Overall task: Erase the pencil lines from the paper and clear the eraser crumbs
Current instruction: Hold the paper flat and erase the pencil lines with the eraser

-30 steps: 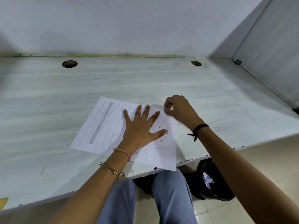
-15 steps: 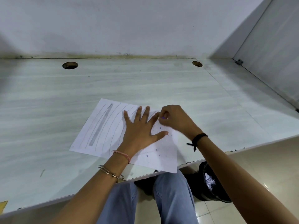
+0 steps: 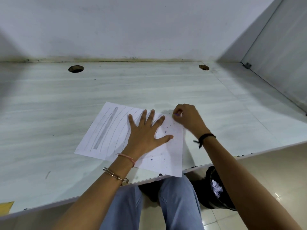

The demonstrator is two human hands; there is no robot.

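Your right hand, grip pinched on the eraser, has swung back to the paper's far right corner; left hand flat, pinning it to the bench. Loose crumbs and left-side pencil lines remain.

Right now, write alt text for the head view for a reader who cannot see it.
A left hand presses paper flat on a desk while the right hand pinches an eraser at its far corner. Pencil lines and crumbs remain.
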